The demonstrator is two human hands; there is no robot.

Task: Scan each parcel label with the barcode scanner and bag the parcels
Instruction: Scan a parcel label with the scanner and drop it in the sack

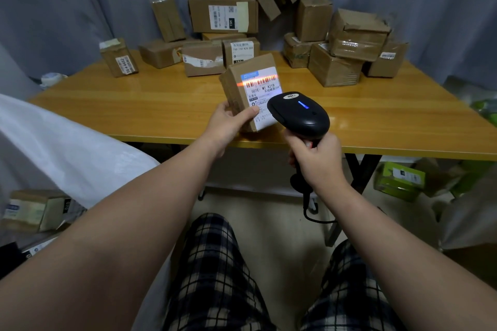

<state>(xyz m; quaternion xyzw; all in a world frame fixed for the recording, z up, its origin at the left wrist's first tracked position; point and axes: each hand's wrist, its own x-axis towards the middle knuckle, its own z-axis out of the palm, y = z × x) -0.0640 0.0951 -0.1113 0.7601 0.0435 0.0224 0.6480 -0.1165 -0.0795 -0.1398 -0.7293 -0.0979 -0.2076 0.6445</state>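
Over the near edge of the counter (134,113), the left hand (228,123) holds a small brown parcel (250,94) upright and tilted, its grip closed on the box's lower left side with the thumb pressed on the white label (262,94). An orange scan line lies across the barcode near the label's top. Just right of the parcel, the right hand (317,158) has its grip wrapped around the handle of a black barcode scanner (300,114), whose head points at the label and shows a small blue light on top; a black cable hangs from the handle's base. Along the far edge of the counter a heap of cardboard boxes (223,15) is stacked against a grey curtain (53,2). Off the counter's left edge lies a white bag (67,148).
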